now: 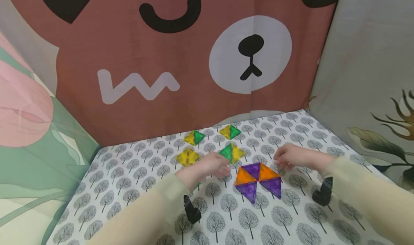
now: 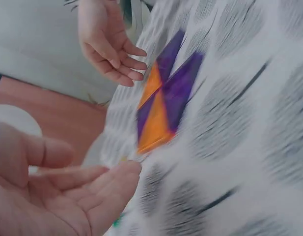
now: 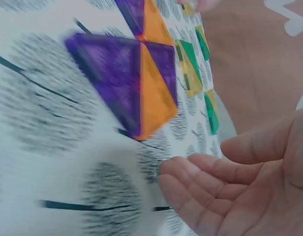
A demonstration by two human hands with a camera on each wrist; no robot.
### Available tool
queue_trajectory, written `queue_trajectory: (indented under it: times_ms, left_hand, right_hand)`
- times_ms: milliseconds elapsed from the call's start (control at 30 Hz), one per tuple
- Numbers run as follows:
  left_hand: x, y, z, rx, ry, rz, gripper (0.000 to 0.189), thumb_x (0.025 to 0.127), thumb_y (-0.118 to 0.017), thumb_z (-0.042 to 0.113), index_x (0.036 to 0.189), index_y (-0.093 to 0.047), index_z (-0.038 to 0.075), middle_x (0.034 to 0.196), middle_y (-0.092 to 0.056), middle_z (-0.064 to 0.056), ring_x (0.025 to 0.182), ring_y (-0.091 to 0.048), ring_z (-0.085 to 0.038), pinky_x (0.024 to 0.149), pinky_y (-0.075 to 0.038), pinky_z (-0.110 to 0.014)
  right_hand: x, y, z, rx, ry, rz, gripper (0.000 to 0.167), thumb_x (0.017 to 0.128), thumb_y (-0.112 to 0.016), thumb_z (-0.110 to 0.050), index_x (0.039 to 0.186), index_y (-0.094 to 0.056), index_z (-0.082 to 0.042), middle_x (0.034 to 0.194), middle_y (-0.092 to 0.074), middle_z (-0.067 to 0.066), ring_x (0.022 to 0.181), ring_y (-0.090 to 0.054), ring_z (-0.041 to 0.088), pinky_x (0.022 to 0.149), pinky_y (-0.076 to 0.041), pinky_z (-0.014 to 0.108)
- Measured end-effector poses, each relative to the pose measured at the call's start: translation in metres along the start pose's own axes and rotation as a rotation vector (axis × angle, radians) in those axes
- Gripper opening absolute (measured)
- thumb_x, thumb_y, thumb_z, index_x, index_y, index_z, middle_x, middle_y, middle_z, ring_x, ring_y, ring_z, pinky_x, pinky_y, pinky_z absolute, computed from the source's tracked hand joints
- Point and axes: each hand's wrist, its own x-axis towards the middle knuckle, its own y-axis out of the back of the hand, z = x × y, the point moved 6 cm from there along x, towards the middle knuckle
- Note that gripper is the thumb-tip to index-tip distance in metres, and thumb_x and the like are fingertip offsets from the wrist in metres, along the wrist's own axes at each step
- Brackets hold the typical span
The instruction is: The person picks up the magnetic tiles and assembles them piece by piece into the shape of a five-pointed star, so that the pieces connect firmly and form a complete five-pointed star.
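Observation:
On the tree-print cloth lies a fan of translucent triangle tiles, purple [image 1: 271, 186] and orange [image 1: 245, 176], their tips meeting at the middle with a gap on the near side. My left hand [image 1: 213, 164] hovers just left of the fan, fingers relaxed and holding nothing. On the fan's far right side is my right hand [image 1: 292, 155], its fingers loosely bent and empty; the right wrist view shows its palm [image 3: 244, 196] bare. A sliver of a green tile [image 1: 198, 184] peeks out below my left wrist, mostly hidden.
Behind the left hand sit paired triangles: a yellow pair [image 1: 188, 157], a green-and-yellow pair [image 1: 232, 153], and two more such pairs [image 1: 194, 137] farther back. A bear-print curtain [image 1: 155, 119] rises at the table's back edge, with printed drapes [image 1: 365, 76] on both sides.

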Motion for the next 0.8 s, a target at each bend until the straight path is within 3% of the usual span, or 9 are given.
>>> queue_trajectory:
  times_ms: [33, 100, 233, 467, 800]
  left_hand:
    - [-0.006, -0.003, -0.006, -0.109, 0.029, 0.008, 0.035, 0.100, -0.051, 0.011, 0.127, -0.057, -0.011, 0.107, -0.069, -0.022, 0.098, -0.068, -0.034, 0.087, -0.055, -0.042]
    - [-0.016, -0.008, -0.016, -0.256, 0.076, 0.018, 0.035, 0.099, -0.050, 0.009, 0.123, -0.057, -0.015, 0.104, -0.069, -0.026, 0.097, -0.068, -0.038, 0.085, -0.056, -0.043]
    - [-0.029, -0.021, -0.029, -0.410, 0.103, 0.019, 0.036, 0.098, -0.048, 0.007, 0.123, -0.054, -0.019, 0.103, -0.067, -0.029, 0.098, -0.067, -0.041, 0.085, -0.057, -0.044]
    - [-0.035, -0.034, -0.028, -0.498, 0.062, 0.054, 0.038, 0.096, -0.052, 0.005, 0.124, -0.051, -0.021, 0.105, -0.066, -0.030, 0.099, -0.066, -0.043, 0.085, -0.057, -0.043]
    - [-0.040, -0.036, -0.024, -0.525, 0.095, 0.144, 0.045, 0.094, -0.052, 0.004, 0.131, -0.041, -0.019, 0.105, -0.064, -0.030, 0.096, -0.066, -0.041, 0.086, -0.056, -0.044]
  right_hand:
    - [-0.006, -0.001, 0.006, 0.064, -0.030, 0.001, 0.027, 0.095, -0.052, -0.001, 0.115, -0.056, 0.017, 0.094, -0.066, 0.015, 0.084, -0.064, 0.026, 0.077, -0.057, 0.043]
    - [-0.015, -0.004, 0.015, 0.158, -0.051, 0.004, 0.028, 0.096, -0.052, -0.001, 0.116, -0.054, 0.019, 0.099, -0.067, 0.016, 0.089, -0.066, 0.029, 0.081, -0.057, 0.044]
    - [-0.027, -0.012, 0.024, 0.323, -0.053, -0.003, 0.034, 0.096, -0.049, 0.000, 0.120, -0.048, 0.023, 0.103, -0.067, 0.022, 0.093, -0.067, 0.034, 0.083, -0.057, 0.045]
    - [-0.034, -0.018, 0.027, 0.453, -0.027, -0.029, 0.037, 0.097, -0.046, -0.001, 0.122, -0.044, 0.026, 0.114, -0.063, 0.032, 0.100, -0.066, 0.039, 0.086, -0.056, 0.047]
    - [-0.037, -0.021, 0.027, 0.515, -0.014, -0.069, 0.042, 0.098, -0.048, -0.004, 0.126, -0.041, 0.027, 0.115, -0.063, 0.031, 0.101, -0.066, 0.039, 0.086, -0.055, 0.049]
